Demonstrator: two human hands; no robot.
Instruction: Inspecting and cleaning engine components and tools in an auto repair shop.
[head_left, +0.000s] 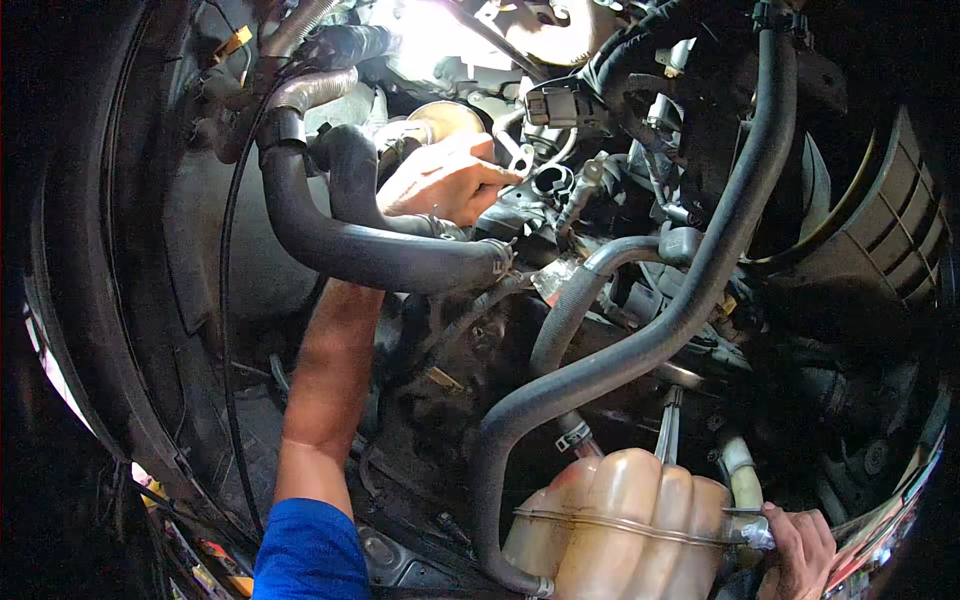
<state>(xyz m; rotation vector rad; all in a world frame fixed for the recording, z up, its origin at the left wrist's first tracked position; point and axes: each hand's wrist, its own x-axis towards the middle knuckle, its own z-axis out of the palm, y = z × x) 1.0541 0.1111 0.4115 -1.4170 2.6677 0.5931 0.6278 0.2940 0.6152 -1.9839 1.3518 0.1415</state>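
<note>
My left hand (450, 180) reaches under a thick black hose (390, 255) into the brightly lit part of an engine bay. Its fingers are closed, with thumb and forefinger pressed together at a small metal piece with a round hole (523, 160). A dark metal part with a round opening (551, 182) lies just right of the fingertips. At the lower right, my right hand (800, 548) is curled beside the right end of a yellowed plastic coolant tank (625, 510). Crumpled silvery wrap (757, 535) sits by its fingers; what they close on is hidden.
A long black hose (640, 350) curves from the top right down to the tank. A ribbed fan shroud (880, 220) stands at the right. A thin black cable (228, 300) runs down the left, and a grey connector (562, 107) hangs above the left hand.
</note>
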